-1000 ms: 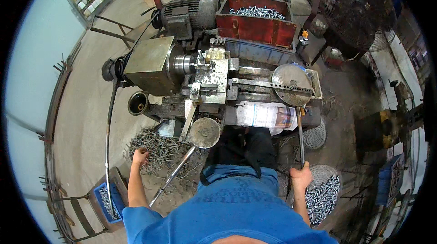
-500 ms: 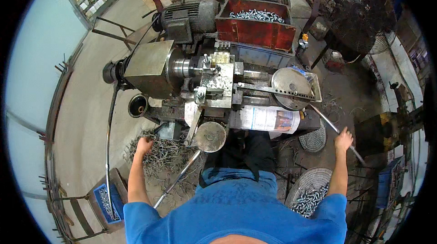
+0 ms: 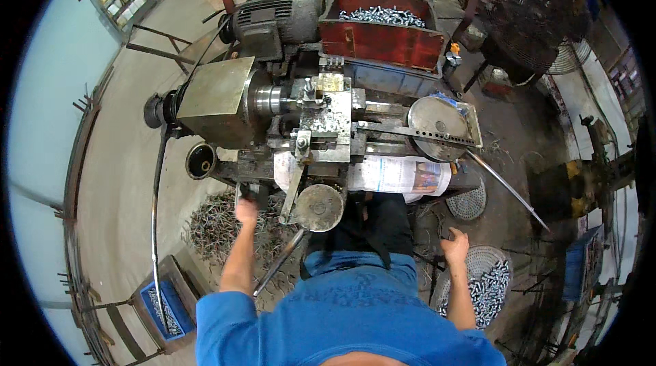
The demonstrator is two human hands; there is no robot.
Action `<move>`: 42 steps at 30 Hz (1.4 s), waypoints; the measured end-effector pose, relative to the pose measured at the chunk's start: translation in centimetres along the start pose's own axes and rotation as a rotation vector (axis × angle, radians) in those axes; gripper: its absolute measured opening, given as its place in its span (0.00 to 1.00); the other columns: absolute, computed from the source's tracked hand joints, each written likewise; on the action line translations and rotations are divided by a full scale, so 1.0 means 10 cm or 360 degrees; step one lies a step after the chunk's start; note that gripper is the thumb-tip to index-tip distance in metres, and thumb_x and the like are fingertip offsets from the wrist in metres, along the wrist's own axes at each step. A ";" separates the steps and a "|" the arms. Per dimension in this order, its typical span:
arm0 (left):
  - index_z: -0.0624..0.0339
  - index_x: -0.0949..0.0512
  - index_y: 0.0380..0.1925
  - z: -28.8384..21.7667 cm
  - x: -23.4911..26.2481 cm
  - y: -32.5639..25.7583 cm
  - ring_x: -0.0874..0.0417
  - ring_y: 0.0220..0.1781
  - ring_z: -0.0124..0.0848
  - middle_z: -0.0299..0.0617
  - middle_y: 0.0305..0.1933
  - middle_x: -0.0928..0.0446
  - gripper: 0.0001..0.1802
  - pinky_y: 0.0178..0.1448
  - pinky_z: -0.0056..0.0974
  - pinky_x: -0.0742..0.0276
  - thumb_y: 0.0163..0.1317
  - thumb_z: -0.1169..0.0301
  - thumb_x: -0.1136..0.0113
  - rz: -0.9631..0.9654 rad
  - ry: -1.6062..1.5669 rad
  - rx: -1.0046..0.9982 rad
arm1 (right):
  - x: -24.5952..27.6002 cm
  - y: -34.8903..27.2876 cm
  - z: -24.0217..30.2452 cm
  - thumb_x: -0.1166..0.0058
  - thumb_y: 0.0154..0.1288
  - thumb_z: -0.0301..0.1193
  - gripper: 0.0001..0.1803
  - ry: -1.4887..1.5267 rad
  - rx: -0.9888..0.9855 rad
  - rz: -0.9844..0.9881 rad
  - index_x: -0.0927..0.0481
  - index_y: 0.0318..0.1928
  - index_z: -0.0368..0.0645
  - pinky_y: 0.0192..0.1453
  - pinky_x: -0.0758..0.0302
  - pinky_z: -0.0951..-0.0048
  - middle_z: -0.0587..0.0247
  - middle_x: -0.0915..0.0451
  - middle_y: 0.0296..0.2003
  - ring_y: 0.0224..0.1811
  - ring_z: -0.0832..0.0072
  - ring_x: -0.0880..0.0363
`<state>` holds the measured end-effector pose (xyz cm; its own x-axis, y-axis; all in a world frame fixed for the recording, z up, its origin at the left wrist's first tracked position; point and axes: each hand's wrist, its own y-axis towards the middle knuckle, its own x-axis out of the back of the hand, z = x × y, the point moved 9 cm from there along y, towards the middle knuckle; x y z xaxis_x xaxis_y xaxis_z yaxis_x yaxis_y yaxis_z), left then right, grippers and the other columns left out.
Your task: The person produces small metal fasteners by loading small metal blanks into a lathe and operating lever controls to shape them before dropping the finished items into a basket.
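My left hand [image 3: 246,211] is closed at the front of the small metal box [image 3: 254,194] under the lathe's near edge; what its fingers hold, if anything, is hidden. Close to it are the round metal disc [image 3: 319,207] and a slanting steel rod [image 3: 279,263]. My right hand [image 3: 455,246] hangs in the air with thumb and fingers apart, holding nothing. Below it stands a round basket [image 3: 443,291] with shiny short metal parts [image 3: 486,294]. The long steel lever [image 3: 509,192] at the right is out of my grip. Ahead of me is the lathe's tool slide [image 3: 326,120], beside the chuck [image 3: 268,101].
A red bin [image 3: 383,43] of metal parts stands behind the lathe, next to a motor [image 3: 277,21]. A large fan [image 3: 533,17] is at the far right. Metal shavings [image 3: 222,229] cover the floor at left, near a blue bin [image 3: 160,308]. A paper sheet [image 3: 403,174] lies on the front edge.
My right hand has let go of the long lever and come left toward my body. My left hand has moved right to the box's front. The view has shifted slightly.
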<state>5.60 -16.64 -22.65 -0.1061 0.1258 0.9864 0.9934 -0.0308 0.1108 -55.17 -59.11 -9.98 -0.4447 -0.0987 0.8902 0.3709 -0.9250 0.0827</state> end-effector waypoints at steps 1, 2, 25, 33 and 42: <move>0.63 0.23 0.26 -0.16 -0.07 -0.01 0.19 0.34 0.52 0.54 0.28 0.21 0.25 0.39 0.50 0.23 0.57 0.49 0.48 0.0013 -0.0104 -0.0154 | 0.03 0.01 0.05 0.45 0.35 0.29 0.25 0.0012 -0.0007 0.0017 0.21 0.41 0.34 0.61 0.35 0.57 0.45 0.21 0.40 0.46 0.51 0.25; 0.63 0.23 0.28 -0.26 -0.07 -0.05 0.19 0.34 0.51 0.54 0.28 0.21 0.24 0.38 0.50 0.23 0.57 0.49 0.48 0.0021 -0.0198 -0.0293 | 0.08 0.09 0.13 0.45 0.36 0.29 0.24 0.0031 -0.0005 0.0048 0.20 0.41 0.35 0.60 0.34 0.58 0.46 0.21 0.40 0.46 0.52 0.24; 0.57 0.23 0.41 1.41 3.40 0.81 0.18 0.33 0.46 0.50 0.30 0.19 0.21 0.37 0.47 0.24 0.61 0.52 0.49 -0.0271 -0.0146 -0.0218 | -0.43 1.17 5.72 0.44 0.29 0.34 0.12 -0.0428 0.2102 0.0086 0.17 0.20 0.42 0.67 0.43 0.56 0.51 0.21 0.34 0.47 0.58 0.26; 0.66 0.26 0.30 0.81 2.86 -0.17 0.20 0.34 0.53 0.58 0.27 0.23 0.24 0.39 0.50 0.26 0.43 0.55 0.33 -0.0058 -0.0268 -0.0093 | -0.69 1.25 5.74 0.45 0.37 0.32 0.11 -0.0480 0.2076 0.0258 0.17 0.24 0.42 0.68 0.44 0.61 0.51 0.19 0.30 0.45 0.59 0.24; 0.68 0.27 0.24 0.78 2.59 0.10 0.23 0.15 0.34 0.44 0.15 0.27 0.12 0.21 0.40 0.28 0.51 0.69 0.38 0.0516 -0.1096 -0.0038 | 0.59 1.89 5.39 0.42 0.35 0.31 0.46 -0.0164 0.1469 -0.0268 0.37 0.63 0.49 0.62 0.40 0.57 0.47 0.32 0.54 0.49 0.54 0.29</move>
<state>4.19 -5.66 2.08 0.2502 0.6970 0.6720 0.9680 -0.1920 -0.1613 -6.87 -57.37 21.02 -0.4934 0.0835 0.8658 0.8269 -0.2638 0.4967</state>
